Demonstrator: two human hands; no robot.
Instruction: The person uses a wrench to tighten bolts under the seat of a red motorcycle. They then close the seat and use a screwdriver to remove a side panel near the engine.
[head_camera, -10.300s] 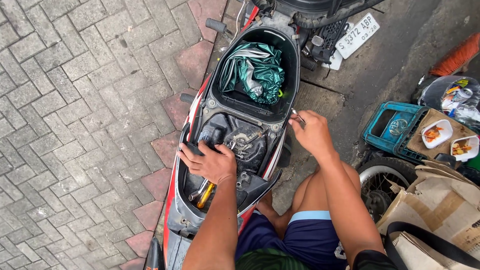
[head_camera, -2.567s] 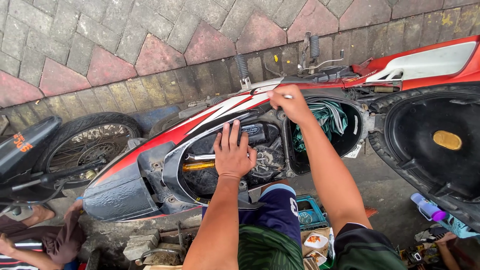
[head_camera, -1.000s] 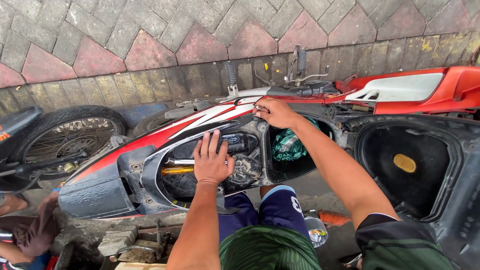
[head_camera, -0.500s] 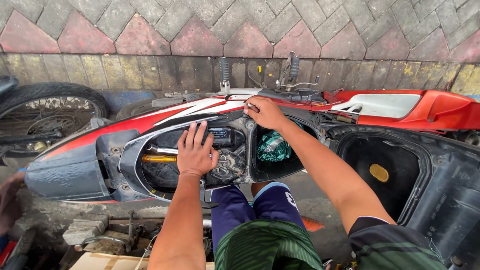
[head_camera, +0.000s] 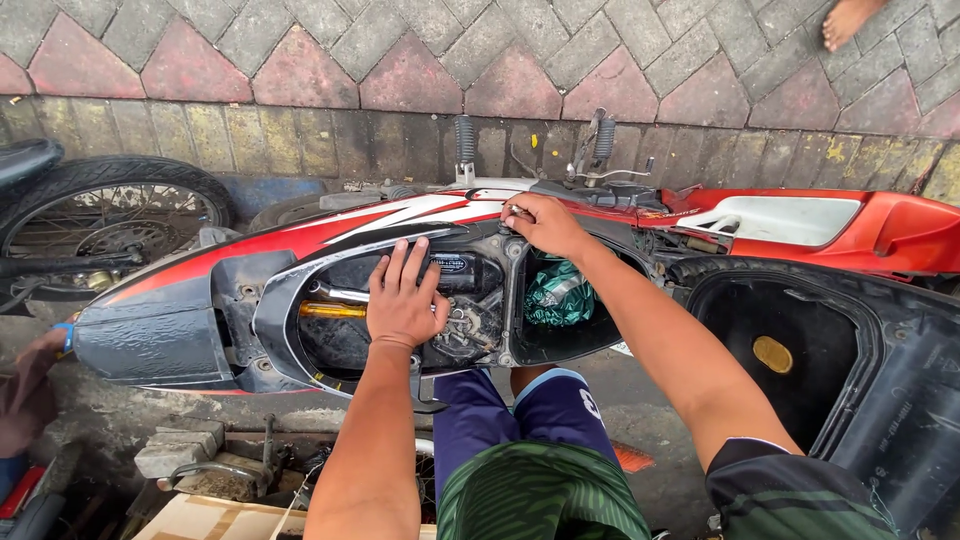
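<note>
- Left hand (head_camera: 403, 297): laid flat, fingers spread wide, holding nothing, pressed on the exposed engine parts (head_camera: 462, 310) inside the opened body of the red scooter (head_camera: 300, 240).
- Right hand (head_camera: 540, 222): fingers pinched narrow at the far rim of the open bay, on a small fastener or tool tip (head_camera: 513, 210); too small to identify.
- Gold shock absorber (head_camera: 330, 310): lay just beside the left hand, toward the rear-wheel end of the bay.
- Green crumpled cloth (head_camera: 558, 293): sat in the storage bucket, under the right forearm.
- Raised seat (head_camera: 830, 360): stood open at the near right edge.
- Rear wheel (head_camera: 110, 215): seen at the left end, near the kerb.
- Risk, as judged: small part could slip from the pinch and drop among the engine parts; cause, a fingertip-only hold over an open cavity.
</note>
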